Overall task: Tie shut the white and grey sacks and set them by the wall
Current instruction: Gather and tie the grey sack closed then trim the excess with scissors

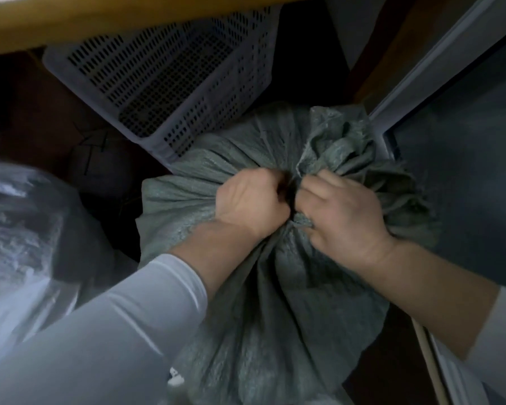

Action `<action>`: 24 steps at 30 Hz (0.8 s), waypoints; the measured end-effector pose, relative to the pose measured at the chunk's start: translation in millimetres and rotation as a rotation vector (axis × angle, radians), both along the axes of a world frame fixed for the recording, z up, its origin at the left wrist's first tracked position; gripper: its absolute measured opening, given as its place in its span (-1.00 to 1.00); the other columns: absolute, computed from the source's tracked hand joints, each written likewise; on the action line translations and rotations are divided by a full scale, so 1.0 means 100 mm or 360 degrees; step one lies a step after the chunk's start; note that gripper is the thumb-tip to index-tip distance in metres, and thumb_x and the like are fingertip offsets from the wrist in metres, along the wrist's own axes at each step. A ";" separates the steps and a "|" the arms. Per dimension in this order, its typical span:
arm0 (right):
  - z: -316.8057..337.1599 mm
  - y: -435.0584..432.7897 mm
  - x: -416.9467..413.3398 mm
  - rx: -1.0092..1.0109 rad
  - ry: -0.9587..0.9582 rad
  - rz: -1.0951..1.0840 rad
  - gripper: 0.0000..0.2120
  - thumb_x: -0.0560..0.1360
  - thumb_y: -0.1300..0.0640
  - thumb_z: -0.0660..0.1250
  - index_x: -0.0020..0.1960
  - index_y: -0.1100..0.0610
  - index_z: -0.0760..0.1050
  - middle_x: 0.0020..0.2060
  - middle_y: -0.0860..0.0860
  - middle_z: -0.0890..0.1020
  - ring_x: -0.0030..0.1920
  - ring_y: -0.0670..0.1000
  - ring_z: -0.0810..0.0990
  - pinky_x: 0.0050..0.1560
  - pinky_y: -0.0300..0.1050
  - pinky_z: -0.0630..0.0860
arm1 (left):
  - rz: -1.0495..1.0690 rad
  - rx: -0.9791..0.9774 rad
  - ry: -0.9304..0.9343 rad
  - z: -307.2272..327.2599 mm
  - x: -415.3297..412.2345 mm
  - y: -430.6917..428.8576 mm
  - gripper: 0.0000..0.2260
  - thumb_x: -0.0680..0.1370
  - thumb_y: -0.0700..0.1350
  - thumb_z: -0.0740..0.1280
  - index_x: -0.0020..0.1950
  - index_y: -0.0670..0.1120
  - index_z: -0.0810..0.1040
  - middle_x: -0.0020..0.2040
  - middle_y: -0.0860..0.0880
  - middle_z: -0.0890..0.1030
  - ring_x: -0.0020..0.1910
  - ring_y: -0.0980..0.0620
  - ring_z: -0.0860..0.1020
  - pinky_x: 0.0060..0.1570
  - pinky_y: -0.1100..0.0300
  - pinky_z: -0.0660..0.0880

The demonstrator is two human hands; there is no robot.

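While the bulging grey woven sack [263, 287] sits just beside the white perforated plastic crate [164, 83], my left hand [251, 200] and right hand [339, 211] both clench its gathered neck [330, 144], seemingly mid-knot though any cord is hidden, so next I must cinch hard.

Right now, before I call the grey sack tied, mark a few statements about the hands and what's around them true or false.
1. The left hand and right hand both grip the gathered neck of the grey sack. True.
2. The white perforated crate lies on top of the sack. False: the crate stands beyond it, at its far edge.
3. The left hand rests on the clear plastic bag. False: that bag lies apart, to the left.
4. Both arms wear white sleeves. True.
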State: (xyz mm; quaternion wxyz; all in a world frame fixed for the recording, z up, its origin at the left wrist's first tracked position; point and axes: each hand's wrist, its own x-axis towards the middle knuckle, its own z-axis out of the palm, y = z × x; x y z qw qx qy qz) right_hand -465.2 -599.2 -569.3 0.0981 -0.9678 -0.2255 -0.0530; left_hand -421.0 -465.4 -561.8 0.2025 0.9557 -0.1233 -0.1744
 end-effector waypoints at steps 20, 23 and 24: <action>-0.16 -0.12 -0.15 0.0479 0.0793 -0.0844 -0.54 0.30 -0.07 0.50 0.13 0.01 0.45 0.13 -0.05 0.49 0.18 0.00 0.47 0.07 0.00 0.50 | 0.0644 -0.1268 0.0539 -0.40 -0.19 0.09 -0.90 0.41 -0.32 0.43 -0.12 -0.18 0.65 -0.20 0.03 0.60 -0.19 0.25 0.56 0.02 0.40 0.46; -0.19 -0.11 -0.15 0.0527 0.0740 -0.0827 -0.56 0.28 0.00 0.54 0.09 0.09 0.53 0.07 0.01 0.55 0.12 0.04 0.52 0.05 0.02 0.52 | 0.0636 -0.1250 0.0441 -0.43 -0.19 0.07 -0.91 0.38 -0.33 0.45 -0.18 -0.16 0.64 -0.25 0.01 0.58 -0.16 0.08 0.55 0.05 0.24 0.47; -0.22 -0.10 -0.16 0.0584 0.0681 -0.0794 -0.60 0.25 0.06 0.56 0.02 0.14 0.56 0.00 0.04 0.58 0.05 0.07 0.56 0.01 0.01 0.55 | 0.0600 -0.1205 0.0430 -0.43 -0.17 0.04 -0.91 0.39 -0.33 0.45 -0.21 -0.16 0.63 -0.27 -0.04 0.58 -0.17 0.03 0.55 0.01 0.21 0.47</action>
